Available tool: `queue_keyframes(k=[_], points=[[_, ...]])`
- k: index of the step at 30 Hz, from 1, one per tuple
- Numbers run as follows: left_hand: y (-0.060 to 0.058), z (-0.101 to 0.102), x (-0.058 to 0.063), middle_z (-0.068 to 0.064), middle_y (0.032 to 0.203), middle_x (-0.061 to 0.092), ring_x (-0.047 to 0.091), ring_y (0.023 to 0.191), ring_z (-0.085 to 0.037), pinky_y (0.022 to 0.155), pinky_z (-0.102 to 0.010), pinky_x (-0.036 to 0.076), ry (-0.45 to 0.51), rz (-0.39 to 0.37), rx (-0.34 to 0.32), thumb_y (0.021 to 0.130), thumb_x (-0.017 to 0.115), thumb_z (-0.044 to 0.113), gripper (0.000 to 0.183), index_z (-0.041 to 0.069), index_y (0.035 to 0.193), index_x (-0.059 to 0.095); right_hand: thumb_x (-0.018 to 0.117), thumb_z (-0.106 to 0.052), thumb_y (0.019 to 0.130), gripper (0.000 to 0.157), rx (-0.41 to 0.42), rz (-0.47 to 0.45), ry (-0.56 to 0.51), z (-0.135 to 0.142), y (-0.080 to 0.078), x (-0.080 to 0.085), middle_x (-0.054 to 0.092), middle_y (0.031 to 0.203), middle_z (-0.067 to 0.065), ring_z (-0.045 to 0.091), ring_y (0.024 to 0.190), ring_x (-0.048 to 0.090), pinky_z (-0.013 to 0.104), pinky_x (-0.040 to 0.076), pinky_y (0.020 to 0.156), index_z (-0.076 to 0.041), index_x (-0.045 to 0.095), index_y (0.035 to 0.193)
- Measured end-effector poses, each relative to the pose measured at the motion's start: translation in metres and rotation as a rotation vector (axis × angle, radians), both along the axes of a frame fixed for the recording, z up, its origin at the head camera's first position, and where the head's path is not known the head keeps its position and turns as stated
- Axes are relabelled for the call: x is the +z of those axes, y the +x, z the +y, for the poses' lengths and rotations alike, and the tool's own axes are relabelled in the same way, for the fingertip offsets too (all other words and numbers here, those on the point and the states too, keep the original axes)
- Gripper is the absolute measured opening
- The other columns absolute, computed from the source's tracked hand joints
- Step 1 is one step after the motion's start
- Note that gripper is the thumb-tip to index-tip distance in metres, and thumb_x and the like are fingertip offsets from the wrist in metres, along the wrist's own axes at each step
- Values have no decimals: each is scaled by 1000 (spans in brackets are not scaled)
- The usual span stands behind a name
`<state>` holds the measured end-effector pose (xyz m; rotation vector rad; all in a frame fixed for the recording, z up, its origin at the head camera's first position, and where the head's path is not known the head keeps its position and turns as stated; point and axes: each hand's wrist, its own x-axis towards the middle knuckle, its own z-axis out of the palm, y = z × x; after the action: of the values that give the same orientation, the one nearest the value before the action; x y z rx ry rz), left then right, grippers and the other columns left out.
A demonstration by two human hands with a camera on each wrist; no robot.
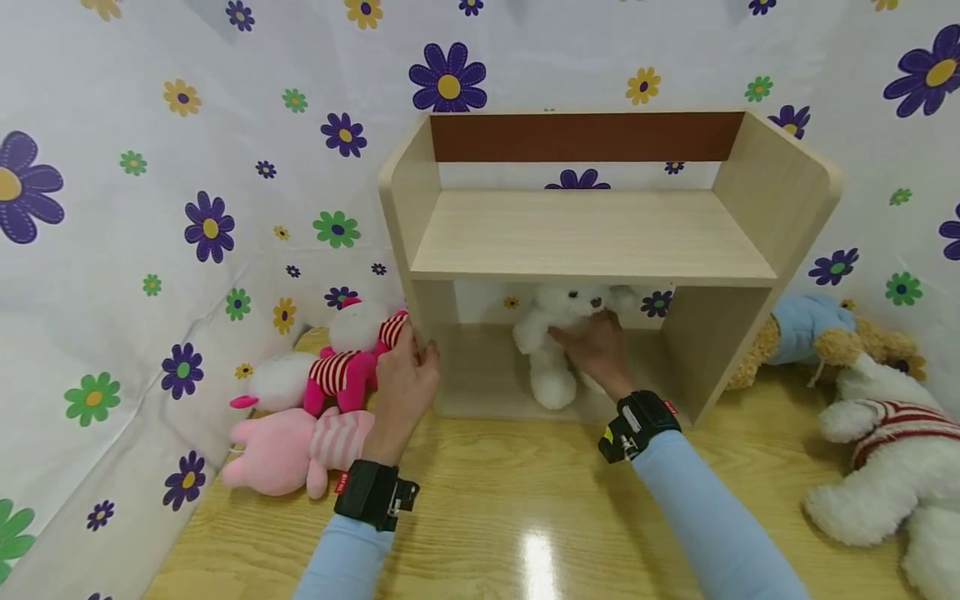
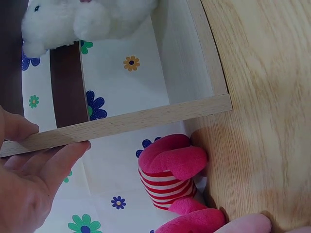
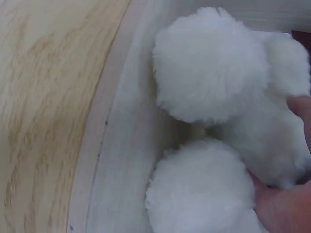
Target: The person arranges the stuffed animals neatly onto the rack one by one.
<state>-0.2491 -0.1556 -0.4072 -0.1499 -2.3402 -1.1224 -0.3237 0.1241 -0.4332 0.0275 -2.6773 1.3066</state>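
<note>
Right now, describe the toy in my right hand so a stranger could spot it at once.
Find the pale wooden shelf unit on the table, and look in its lower compartment. There your right hand grips a fluffy white plush toy with a dark nose. It's the only toy inside, and wears no visible clothing, unlike the white toy in a striped top lying to the right.

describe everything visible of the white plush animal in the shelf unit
The white plush animal has fluffy fur, a dark eye and nose, and rounded limbs. It is upright in the lower compartment of the wooden shelf unit, facing outward. The right hand grips its body; the middle board hides the top of its head in the head view.
</note>
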Motion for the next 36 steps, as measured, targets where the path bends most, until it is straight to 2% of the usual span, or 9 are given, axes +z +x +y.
queue_keyframes(k=[4, 7, 12, 14, 19, 22, 27, 30, 36], points=[[1, 2, -1, -26, 97, 75, 73, 73, -35, 59, -44, 58, 5, -4, 6, 98, 61, 8, 32, -2, 128, 57, 71, -37, 93, 81, 101, -58, 26, 9, 2, 0, 47, 146, 34, 48, 137, 47, 56, 42, 112, 11, 36, 148], [0, 2, -1, -27, 113, 74, 76, 91, -39, 71, -51, 62, 8, -2, 14, 97, 61, 9, 33, -1, 129, 57, 68, -30, 96, 74, 130, -54, 6, 18, 4, 0, 49, 144, 34, 49, 135, 49, 58, 44, 109, 10, 35, 148], [-1, 2, -3, -26, 98, 75, 72, 74, -34, 58, -44, 58, 3, 24, 12, 96, 61, 8, 32, -1, 127, 58, 62, -21, 101, 71, 174, -42, 15, 35, 13, -1, 42, 151, 35, 49, 139, 45, 60, 44, 107, 3, 25, 156], [-2, 1, -4, -24, 82, 71, 62, 60, -28, 49, -37, 47, -3, 40, 17, 96, 61, 8, 28, -2, 122, 59, 61, -19, 101, 72, 195, -46, 37, 41, 16, -1, 40, 153, 36, 51, 139, 44, 61, 45, 106, 3, 22, 157], [-2, 0, -4, -15, 61, 56, 43, 50, -18, 45, -29, 31, -14, 68, 30, 95, 61, 6, 23, -3, 116, 60, 58, -25, 102, 78, 263, -176, 85, 50, 19, -8, 29, 163, 29, 51, 137, 45, 61, 43, 108, -5, 15, 163], [0, 1, -5, -15, 59, 54, 41, 48, -18, 44, -29, 30, -14, 59, 15, 95, 61, 6, 25, -3, 119, 60, 57, -28, 102, 80, 283, -243, 72, 52, 21, -15, 21, 169, 21, 48, 145, 37, 61, 37, 115, -12, 10, 166], [-1, 1, -7, -20, 67, 64, 55, 52, -24, 45, -28, 36, -7, 47, 10, 95, 61, 7, 30, -2, 124, 59, 60, -33, 101, 84, 292, -256, 19, 47, 25, -19, 16, 171, 15, 42, 157, 15, 61, 22, 124, -18, 9, 166], [-1, 0, -8, -20, 72, 69, 60, 55, -25, 46, -29, 39, -6, 47, 21, 95, 62, 7, 28, -2, 122, 60, 62, -40, 99, 86, 273, -253, 25, 39, 25, -19, 17, 172, 12, 41, 157, 15, 60, 20, 124, -21, 11, 166], [0, -1, -7, -12, 57, 52, 42, 47, -18, 44, -29, 31, -18, 32, 21, 96, 62, 7, 18, -2, 112, 59, 66, -40, 98, 88, 264, -188, 24, 18, 24, -22, 23, 169, 16, 42, 155, 22, 57, 26, 123, -13, 16, 165]])
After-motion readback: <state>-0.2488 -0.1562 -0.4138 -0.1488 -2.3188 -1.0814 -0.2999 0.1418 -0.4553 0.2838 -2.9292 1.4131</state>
